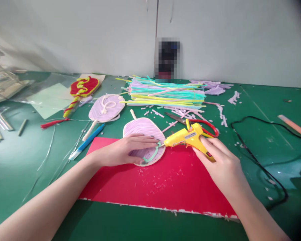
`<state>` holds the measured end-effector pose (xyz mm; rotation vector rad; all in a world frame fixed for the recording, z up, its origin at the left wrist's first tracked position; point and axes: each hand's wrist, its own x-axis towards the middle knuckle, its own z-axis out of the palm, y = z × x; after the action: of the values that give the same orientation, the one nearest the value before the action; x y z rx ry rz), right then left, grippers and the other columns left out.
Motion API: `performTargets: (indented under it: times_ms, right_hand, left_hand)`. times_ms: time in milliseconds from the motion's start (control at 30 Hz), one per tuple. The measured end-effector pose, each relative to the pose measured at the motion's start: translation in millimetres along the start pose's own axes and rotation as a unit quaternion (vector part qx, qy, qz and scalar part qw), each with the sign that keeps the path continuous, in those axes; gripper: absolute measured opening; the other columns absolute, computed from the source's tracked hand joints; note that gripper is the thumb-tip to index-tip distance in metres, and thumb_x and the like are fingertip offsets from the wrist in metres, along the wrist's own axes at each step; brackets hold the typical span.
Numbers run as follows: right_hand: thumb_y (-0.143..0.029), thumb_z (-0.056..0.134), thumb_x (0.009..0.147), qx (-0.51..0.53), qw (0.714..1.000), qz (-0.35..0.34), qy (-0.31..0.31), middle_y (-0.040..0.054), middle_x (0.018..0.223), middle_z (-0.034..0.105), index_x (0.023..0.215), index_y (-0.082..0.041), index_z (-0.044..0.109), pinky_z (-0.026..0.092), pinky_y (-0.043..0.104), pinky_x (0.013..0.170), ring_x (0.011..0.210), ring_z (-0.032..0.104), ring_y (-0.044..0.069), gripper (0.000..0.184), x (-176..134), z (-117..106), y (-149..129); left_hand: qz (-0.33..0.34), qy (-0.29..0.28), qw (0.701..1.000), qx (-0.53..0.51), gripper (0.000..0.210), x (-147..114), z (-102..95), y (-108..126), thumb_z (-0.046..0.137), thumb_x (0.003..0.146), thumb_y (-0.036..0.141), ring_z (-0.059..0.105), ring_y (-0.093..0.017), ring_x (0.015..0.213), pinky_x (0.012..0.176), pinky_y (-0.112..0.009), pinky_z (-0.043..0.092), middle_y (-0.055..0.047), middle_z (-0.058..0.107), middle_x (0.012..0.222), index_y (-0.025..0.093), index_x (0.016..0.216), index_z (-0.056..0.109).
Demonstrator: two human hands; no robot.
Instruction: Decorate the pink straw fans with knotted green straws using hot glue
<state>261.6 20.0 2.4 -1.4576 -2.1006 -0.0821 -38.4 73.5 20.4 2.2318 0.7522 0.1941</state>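
A lilac ribbed hand fan [140, 125] with a pale rim lies on a red sheet [150, 194], its short handle pointing away from me. My left hand [130, 147] rests over the fan, fingers stretched and thumb apart. Its fingertips and thumb hold a curved mint-green strip [152, 156] against the fan's face. In my right hand [219, 159] is a yellow hot glue gun [190, 135], gripped by the handle. The nozzle points left and meets the fan's right side beside the strip's upper end. Whether glue is flowing cannot be made out.
Behind lie a bundle of pastel stems [165, 93], red-handled scissors [210, 127] and lilac scraps. Further left are another lilac fan [106, 108], a red-and-yellow fan [84, 87], a blue pen-like tool [87, 142] and a red tassel [52, 124]. A black cord [256, 160] curves at right.
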Motion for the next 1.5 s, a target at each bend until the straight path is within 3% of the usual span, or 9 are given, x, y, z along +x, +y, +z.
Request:
performTargets:
  times_ms: [300, 733, 1100, 1367, 1500]
  right_hand:
    - [-0.021, 0.049, 0.086, -0.030, 0.999, -0.021, 0.001, 0.0090, 0.103, 0.062, 0.127, -0.021, 0.048, 0.053, 0.029, 0.074, 0.086, 0.063, 0.020, 0.041, -0.7, -4.8, 1.0]
    - [-0.024, 0.053, 0.084, -0.023, 0.999, -0.015, 0.029, 0.0076, 0.098, 0.064, 0.117, -0.020, 0.055, 0.052, 0.028, 0.071, 0.081, 0.063, 0.019, 0.033, 2.7, -1.8, 4.2]
    - [-0.028, 0.058, 0.079, -0.003, 0.999, 0.034, 0.030, 0.0067, 0.093, 0.065, 0.106, -0.019, 0.059, 0.051, 0.027, 0.066, 0.077, 0.063, 0.018, 0.028, 7.6, -1.7, 5.5]
    - [-0.040, 0.059, 0.075, 0.002, 0.993, 0.114, -0.015, 0.0089, 0.096, 0.064, 0.113, -0.019, 0.051, 0.051, 0.029, 0.062, 0.081, 0.064, 0.022, 0.044, 4.9, 0.6, 4.6]
    - [-0.041, 0.057, 0.077, 0.014, 0.995, 0.095, -0.016, 0.0094, 0.098, 0.064, 0.110, -0.019, 0.051, 0.052, 0.030, 0.067, 0.082, 0.064, 0.022, 0.041, 5.4, 1.4, 3.5]
  left_hand:
    - [0.003, 0.006, 1.000, -0.011, 0.056, 0.0, 0.3, 0.5, 0.058, 0.082, 0.036, 0.031, -0.022, 0.133, 0.110, -0.037, 0.022, -0.004, 0.043, 0.139, 0.029, 0.134, 0.040]
    - [0.018, -0.007, 1.000, 0.015, 0.058, -0.2, 0.1, -1.4, 0.055, 0.083, 0.039, 0.029, -0.021, 0.134, 0.111, -0.035, 0.021, -0.003, 0.039, 0.142, 0.029, 0.137, 0.036]
    - [0.044, -0.013, 0.999, 0.025, 0.054, -0.2, 0.1, 0.5, 0.048, 0.087, 0.038, 0.031, -0.018, 0.133, 0.113, -0.034, 0.016, -0.003, 0.038, 0.142, 0.028, 0.138, 0.032]
    - [0.043, -0.022, 0.998, 0.049, 0.055, -0.2, -0.2, 0.5, 0.047, 0.088, 0.037, 0.029, -0.016, 0.134, 0.113, -0.032, 0.015, -0.002, 0.035, 0.144, 0.028, 0.140, 0.029]
    - [0.037, -0.024, 0.998, 0.055, 0.055, -0.3, -0.5, 0.7, 0.047, 0.088, 0.038, 0.029, -0.016, 0.134, 0.113, -0.031, 0.015, -0.001, 0.035, 0.144, 0.028, 0.140, 0.029]
